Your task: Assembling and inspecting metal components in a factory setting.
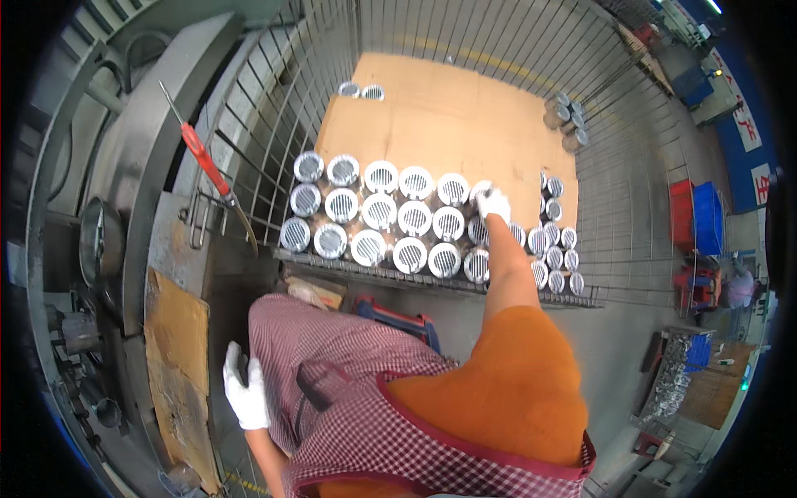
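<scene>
L hand (246, 388) in white glove hangs empty by the apron, fingers loosely together. Finned metal cylinders (380, 217) stand in rows in wire cage (274, 124) on cardboard (448, 116). R hand (495, 202) sets one at row end, grip unclear. Stacking step, I'd judge; next needs an even fit beside neighbours.

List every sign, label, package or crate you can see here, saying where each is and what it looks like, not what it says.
Wall signs: far right, white panels with red marks on a blue wall.
Red crate: right, boxy, beside the wire cage.
Blue crate: right of the red one.
Cardboard sheet: tan, flat, lining the cage floor.
</scene>
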Action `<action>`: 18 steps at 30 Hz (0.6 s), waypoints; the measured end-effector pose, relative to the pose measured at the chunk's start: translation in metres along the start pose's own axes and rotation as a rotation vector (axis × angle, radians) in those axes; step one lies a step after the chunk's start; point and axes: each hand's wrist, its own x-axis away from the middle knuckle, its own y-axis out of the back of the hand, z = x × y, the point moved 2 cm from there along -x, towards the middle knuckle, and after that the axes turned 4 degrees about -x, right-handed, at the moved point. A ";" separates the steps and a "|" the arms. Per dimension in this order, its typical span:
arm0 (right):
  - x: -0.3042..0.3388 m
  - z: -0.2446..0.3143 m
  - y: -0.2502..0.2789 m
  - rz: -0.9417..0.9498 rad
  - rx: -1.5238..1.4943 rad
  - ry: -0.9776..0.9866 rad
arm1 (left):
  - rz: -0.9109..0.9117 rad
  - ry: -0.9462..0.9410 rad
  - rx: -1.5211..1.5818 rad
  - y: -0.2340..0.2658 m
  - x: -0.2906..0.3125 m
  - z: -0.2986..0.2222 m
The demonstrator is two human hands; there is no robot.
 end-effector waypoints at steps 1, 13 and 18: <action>0.000 -0.011 -0.014 0.167 0.183 0.047 | 0.023 -0.004 -0.020 -0.001 -0.003 -0.002; 0.111 0.166 0.015 -0.176 -0.082 0.647 | -0.389 -0.013 0.019 0.050 -0.002 0.035; 0.274 0.320 0.084 -0.102 -0.648 1.364 | -0.743 0.197 -0.171 0.140 0.000 0.106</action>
